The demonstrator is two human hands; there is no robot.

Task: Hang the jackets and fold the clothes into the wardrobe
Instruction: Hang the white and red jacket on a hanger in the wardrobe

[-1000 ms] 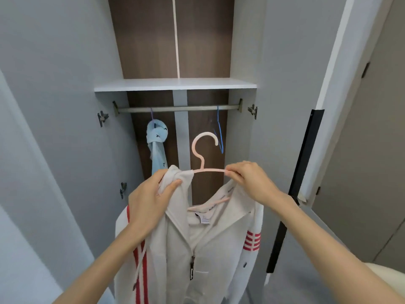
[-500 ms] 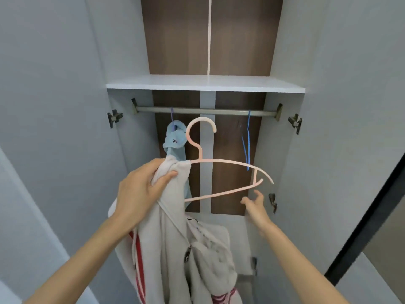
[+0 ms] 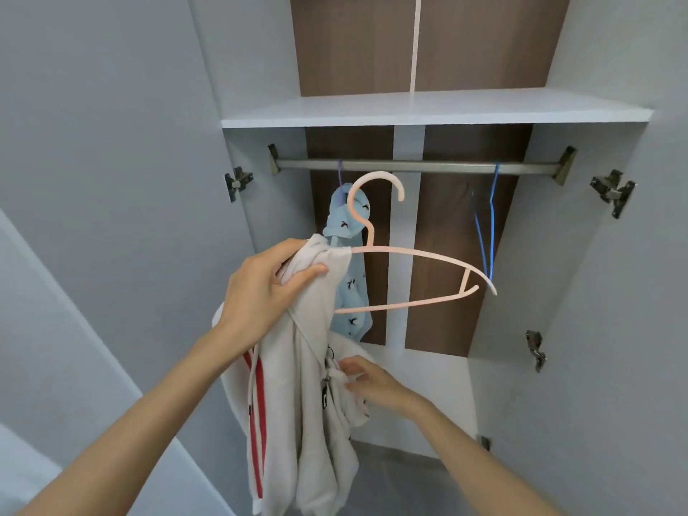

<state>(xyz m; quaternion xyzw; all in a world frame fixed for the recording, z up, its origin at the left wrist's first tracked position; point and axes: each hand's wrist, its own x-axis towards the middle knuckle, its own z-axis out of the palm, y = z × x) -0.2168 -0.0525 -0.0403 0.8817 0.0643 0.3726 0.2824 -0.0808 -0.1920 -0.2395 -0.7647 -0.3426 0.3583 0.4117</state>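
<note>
Jacket, white zip-front fabric with red stripes: hangs slack and lengthwise downward, only one shoulder on the hanger. Right hand, lower and nearer: grip pinched shut on a fold of the loose front panel beside the zip, well below the bare hanger arm. Left hand, higher: grip closed around the bunched collar and the covered end of the hanger, carrying the whole load. Hanger, pale pink plastic: long axis runs rightward and slightly down from the left grip; free arm empty, hook upright just beneath the rail. Judgement: the loose shoulder must travel up and right onto that arm. Beyond: light blue patterned garment, blue wire hanger, metal wardrobe rail, white shelf.
</note>
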